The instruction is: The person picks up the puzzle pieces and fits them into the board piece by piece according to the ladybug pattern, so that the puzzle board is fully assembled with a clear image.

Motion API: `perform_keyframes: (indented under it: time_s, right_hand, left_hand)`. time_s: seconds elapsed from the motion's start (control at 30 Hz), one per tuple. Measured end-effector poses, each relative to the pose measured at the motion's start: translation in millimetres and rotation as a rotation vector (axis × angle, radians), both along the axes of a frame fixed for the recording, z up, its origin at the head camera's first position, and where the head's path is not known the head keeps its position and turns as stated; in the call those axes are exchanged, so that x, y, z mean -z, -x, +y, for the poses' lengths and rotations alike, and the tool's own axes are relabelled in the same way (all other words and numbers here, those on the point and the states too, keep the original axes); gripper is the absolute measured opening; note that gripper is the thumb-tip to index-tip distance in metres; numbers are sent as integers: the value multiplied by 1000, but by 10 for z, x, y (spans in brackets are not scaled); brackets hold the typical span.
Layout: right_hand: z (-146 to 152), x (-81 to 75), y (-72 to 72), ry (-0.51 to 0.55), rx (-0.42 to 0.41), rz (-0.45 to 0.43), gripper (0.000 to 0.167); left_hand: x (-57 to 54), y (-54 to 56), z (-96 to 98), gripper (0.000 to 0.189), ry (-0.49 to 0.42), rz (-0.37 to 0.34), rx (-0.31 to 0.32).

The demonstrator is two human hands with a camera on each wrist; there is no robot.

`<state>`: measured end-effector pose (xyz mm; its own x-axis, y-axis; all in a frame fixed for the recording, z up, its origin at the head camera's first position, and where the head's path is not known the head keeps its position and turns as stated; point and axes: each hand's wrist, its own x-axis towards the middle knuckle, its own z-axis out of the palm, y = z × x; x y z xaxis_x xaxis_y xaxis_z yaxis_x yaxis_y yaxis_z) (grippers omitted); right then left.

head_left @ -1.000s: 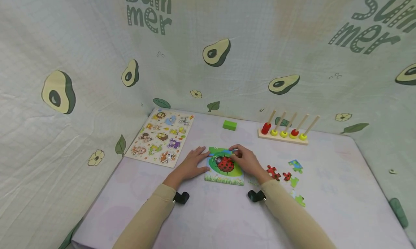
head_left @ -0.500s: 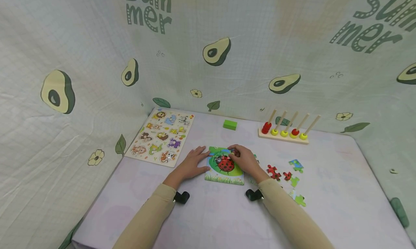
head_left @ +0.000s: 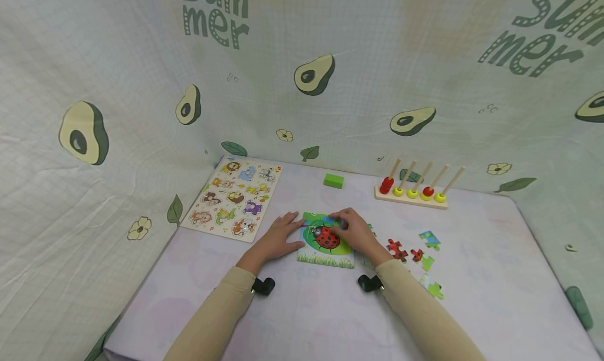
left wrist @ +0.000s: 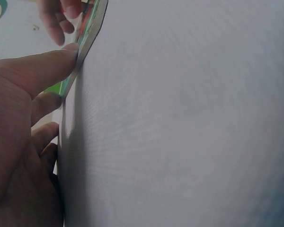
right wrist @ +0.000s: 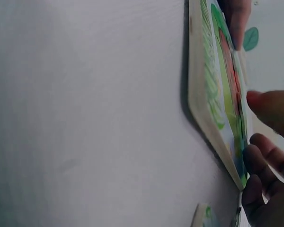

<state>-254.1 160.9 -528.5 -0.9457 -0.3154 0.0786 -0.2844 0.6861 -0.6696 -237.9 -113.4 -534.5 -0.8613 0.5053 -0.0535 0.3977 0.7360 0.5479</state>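
Note:
A square ladybug jigsaw puzzle [head_left: 324,260] lies on the table between both hands, a seam showing across its upper part. My left hand [head_left: 274,239] rests flat beside it, fingers spread; in the left wrist view the thumb [left wrist: 47,68] touches the puzzle's edge [left wrist: 91,35]. Over the upper right corner is my right hand [head_left: 355,231], index finger and thumb bent and apart, tips at the surface. The right wrist view has its thumb [right wrist: 267,106] above the puzzle's face [right wrist: 227,87] and other fingers at the far edge. I cannot tell whether it pinches a piece.
Right of the puzzle lie several loose jigsaw pieces, among them a red one [head_left: 397,250] and a blue-green one [head_left: 430,239]. An animal peg board [head_left: 231,201] is at the back left, a green block [head_left: 333,181] behind, and a bead-stacking rack [head_left: 410,198] at the back right.
The right hand has shifted slightly left and inward over the puzzle's upper right corner, baring a loose piece behind it. The left hand stays put.

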Motion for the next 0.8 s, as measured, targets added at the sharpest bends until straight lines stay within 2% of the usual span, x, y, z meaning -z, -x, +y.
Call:
perform_keyframes:
  time_s: [0.2,0.4,0.8]
  right_hand:
    - [23,1,4,-52,-74,22,32]
    - [16,-8,12,-64,-88,44,27]
    - [-7,-18,-19,-108,-78,59,27]
  left_hand:
    - [-9,-15,-6,70,-20,8,1]
    - [-19,-6,-4,70,-11,-1,2]
    - [-5,3,-1,70,-2,3,5]
